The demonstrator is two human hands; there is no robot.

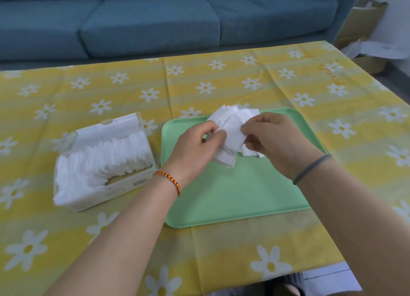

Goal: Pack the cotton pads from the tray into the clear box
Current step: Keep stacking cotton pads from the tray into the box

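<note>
Head view: packing under way on a daisy-print counter (221, 78).
Clear box (124, 185): left of the green tray (233, 195), lid up, already crowded with pads.
Left hand (195, 149): over the tray, fingers pinching the bunch's left edge.
Cotton pads (230, 131): loose bunch over the tray's far half, between both hands.
Right hand (279, 140): pinching the bunch's right side.
Key relation: box lies left; left hand nearer.

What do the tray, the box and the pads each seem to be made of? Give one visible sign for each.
Tray: probably plastic; smooth matt mint surface, rounded moulded rim.
Box: seemingly clear hard plastic; see-through raised lid, stiff walls.
Pads: soft white cotton-like sheets, fuzzy-edged, bending in the hands.
</note>
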